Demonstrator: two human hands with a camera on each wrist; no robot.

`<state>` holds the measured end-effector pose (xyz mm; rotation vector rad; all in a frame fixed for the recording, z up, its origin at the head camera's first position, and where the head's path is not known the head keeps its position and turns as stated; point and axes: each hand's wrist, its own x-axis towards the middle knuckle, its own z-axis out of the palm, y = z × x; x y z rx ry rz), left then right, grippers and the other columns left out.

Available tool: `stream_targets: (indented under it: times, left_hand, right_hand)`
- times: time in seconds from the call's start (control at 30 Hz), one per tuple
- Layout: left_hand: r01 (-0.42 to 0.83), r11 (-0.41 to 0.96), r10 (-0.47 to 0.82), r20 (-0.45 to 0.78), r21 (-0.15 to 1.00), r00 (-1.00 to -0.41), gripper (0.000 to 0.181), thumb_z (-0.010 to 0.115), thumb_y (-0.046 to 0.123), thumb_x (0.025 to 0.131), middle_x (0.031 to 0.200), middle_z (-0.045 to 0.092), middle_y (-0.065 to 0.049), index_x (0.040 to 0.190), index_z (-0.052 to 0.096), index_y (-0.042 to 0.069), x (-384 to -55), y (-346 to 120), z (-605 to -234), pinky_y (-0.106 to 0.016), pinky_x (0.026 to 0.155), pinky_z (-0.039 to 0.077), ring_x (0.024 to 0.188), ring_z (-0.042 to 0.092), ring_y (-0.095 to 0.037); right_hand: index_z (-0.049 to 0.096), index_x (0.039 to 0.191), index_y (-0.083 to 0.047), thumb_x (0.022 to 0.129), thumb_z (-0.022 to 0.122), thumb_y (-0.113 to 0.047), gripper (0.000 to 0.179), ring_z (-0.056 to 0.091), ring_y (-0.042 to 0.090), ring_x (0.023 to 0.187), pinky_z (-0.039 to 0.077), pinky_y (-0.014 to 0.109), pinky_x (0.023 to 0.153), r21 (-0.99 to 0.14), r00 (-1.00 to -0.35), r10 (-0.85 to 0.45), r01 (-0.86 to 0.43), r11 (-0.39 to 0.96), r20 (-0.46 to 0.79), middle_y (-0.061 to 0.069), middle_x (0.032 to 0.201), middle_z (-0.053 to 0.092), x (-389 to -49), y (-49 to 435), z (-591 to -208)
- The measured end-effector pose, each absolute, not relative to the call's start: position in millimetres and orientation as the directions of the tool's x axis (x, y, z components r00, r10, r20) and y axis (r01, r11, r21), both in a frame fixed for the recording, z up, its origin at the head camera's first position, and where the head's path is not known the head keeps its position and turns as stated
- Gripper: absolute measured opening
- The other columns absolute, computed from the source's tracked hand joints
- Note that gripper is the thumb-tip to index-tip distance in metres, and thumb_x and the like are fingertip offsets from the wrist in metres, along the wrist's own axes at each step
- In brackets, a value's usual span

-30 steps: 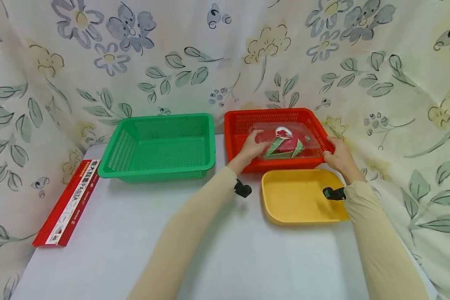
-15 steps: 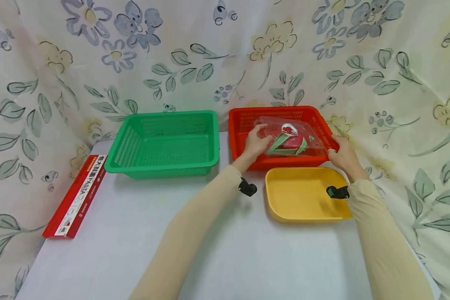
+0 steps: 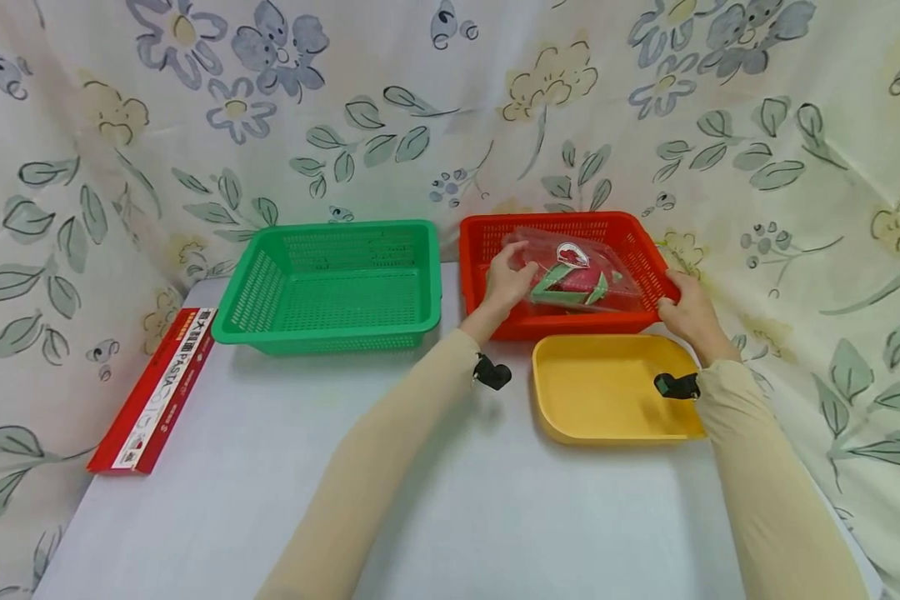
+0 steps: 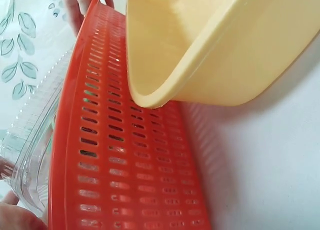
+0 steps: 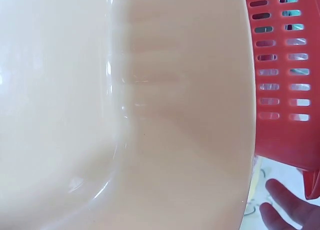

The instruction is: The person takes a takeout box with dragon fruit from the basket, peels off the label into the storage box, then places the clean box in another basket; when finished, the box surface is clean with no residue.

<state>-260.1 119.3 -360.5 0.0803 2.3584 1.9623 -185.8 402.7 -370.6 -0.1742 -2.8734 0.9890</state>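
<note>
My left hand [image 3: 508, 279] reaches into the red basket [image 3: 570, 325] and holds the left end of a clear plastic box [image 3: 572, 255] with a white and red label. Its left end is raised and tilted. A red fruit with green leaf tips, like a dragon fruit [image 3: 583, 283], shows through the plastic; whether it lies inside the box or under it, I cannot tell. In the left wrist view the clear box [image 4: 30, 140] rises past the basket's rim beside left fingertips [image 4: 17, 217]. My right hand [image 3: 687, 312] grips the basket's right rim, its fingers [image 5: 290, 202] partly visible.
A yellow tray [image 3: 607, 437] stands right in front of the red basket, under my right wrist. To the left is a green basket [image 3: 322, 337]. A red and white pasta box [image 3: 153, 392] lies at the table's left edge. A flowered curtain [image 3: 450, 100] hangs behind.
The left end of the clear box has risen and tilted up with my left hand, its label shifting over the fruit. My right hand stays on the rim. The head view has shifted slightly.
</note>
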Motion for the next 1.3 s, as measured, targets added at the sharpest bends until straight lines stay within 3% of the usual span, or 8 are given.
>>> stream_targets:
  times: [0.2, 0.37, 0.5, 0.73, 0.87, 1.07, 1.17, 1.3]
  left_hand:
    - [-0.012, 0.182, 0.051, -0.022, 0.983, -0.998, 0.041, 0.063, 0.016, 0.096, 0.105, 0.063, -0.006, 0.136, 0.059, 0.022, -260, 113, -358, -0.019, 0.055, 0.048, 0.065, 0.052, -0.016]
    - [-0.005, 0.204, 0.014, -0.008, 0.979, -1.0, 0.039, 0.064, 0.019, 0.096, 0.125, 0.061, 0.0, 0.134, 0.06, 0.025, -260, 110, -353, -0.024, 0.074, 0.056, 0.092, 0.055, -0.014]
    - [0.021, 0.189, 0.008, 0.019, 0.982, -1.0, 0.038, 0.064, 0.02, 0.095, 0.123, 0.062, 0.0, 0.133, 0.061, 0.025, -260, 104, -341, -0.024, 0.07, 0.056, 0.087, 0.058, -0.015]
    - [0.139, 0.172, 0.035, 0.135, 0.975, -0.99, 0.036, 0.062, 0.018, 0.094, 0.098, 0.064, -0.002, 0.131, 0.063, 0.02, -259, 86, -314, -0.022, 0.054, 0.049, 0.064, 0.061, -0.017]
    - [0.179, 0.089, 0.045, 0.176, 0.98, -0.983, 0.036, 0.059, 0.016, 0.096, 0.092, 0.064, -0.007, 0.132, 0.062, 0.018, -256, 72, -304, -0.023, 0.055, 0.05, 0.064, 0.064, -0.022]
    - [0.133, -0.078, 0.021, 0.135, 0.988, -0.991, 0.037, 0.056, 0.013, 0.097, 0.085, 0.056, -0.006, 0.134, 0.061, 0.019, -237, 49, -296, -0.026, 0.06, 0.055, 0.061, 0.061, -0.021]
    - [0.106, -0.155, 0.012, 0.109, 0.982, -0.994, 0.038, 0.056, 0.009, 0.096, 0.089, 0.059, -0.007, 0.132, 0.063, 0.018, -225, 35, -300, -0.027, 0.062, 0.056, 0.062, 0.062, -0.02]
    - [0.072, -0.204, 0.019, 0.078, 0.976, -0.997, 0.038, 0.056, 0.008, 0.096, 0.099, 0.065, -0.017, 0.131, 0.064, 0.019, -208, 12, -310, -0.027, 0.062, 0.057, 0.067, 0.064, -0.018]
  right_hand:
    - [0.015, 0.153, 0.009, 0.093, 0.039, -0.001, 0.065, 0.04, 0.049, 0.111, 0.042, 0.063, 0.096, -0.652, -0.986, 0.165, 0.119, 0.749, 0.009, 0.037, 0.148, 0.024, -185, 401, -373]
    - [0.016, 0.152, 0.009, 0.093, 0.04, -0.002, 0.065, 0.038, 0.05, 0.112, 0.041, 0.063, 0.097, -0.646, -0.987, 0.161, 0.116, 0.755, 0.011, 0.037, 0.149, 0.024, -185, 400, -373]
    - [0.017, 0.151, 0.012, 0.092, 0.038, -0.001, 0.064, 0.039, 0.05, 0.111, 0.04, 0.063, 0.096, -0.639, -0.988, 0.15, 0.09, 0.764, 0.041, 0.038, 0.148, 0.025, -185, 399, -371]
    - [0.02, 0.149, 0.013, 0.091, 0.038, -0.001, 0.062, 0.036, 0.052, 0.114, 0.036, 0.066, 0.1, -0.627, -0.985, 0.15, 0.064, 0.777, 0.085, 0.039, 0.147, 0.025, -188, 398, -373]
    - [0.024, 0.147, 0.015, 0.091, 0.036, -0.001, 0.06, 0.034, 0.052, 0.12, 0.03, 0.066, 0.106, -0.617, -0.984, 0.133, 0.033, 0.786, 0.116, 0.04, 0.148, 0.025, -190, 400, -377]
    - [0.021, 0.149, 0.014, 0.094, 0.034, -0.004, 0.059, 0.03, 0.053, 0.125, 0.023, 0.065, 0.11, -0.616, -0.987, 0.136, 0.055, 0.786, 0.086, 0.038, 0.151, 0.021, -187, 402, -379]
    - [0.024, 0.148, 0.015, 0.092, 0.033, -0.002, 0.059, 0.036, 0.052, 0.117, 0.032, 0.064, 0.104, -0.603, -0.986, 0.124, 0.031, 0.797, 0.113, 0.039, 0.147, 0.027, -187, 402, -377]
    - [0.03, 0.146, 0.015, 0.091, 0.035, 0.0, 0.057, 0.045, 0.047, 0.099, 0.042, 0.047, 0.082, -0.575, -0.984, 0.099, -0.004, 0.818, 0.147, 0.038, 0.136, 0.04, -190, 400, -376]
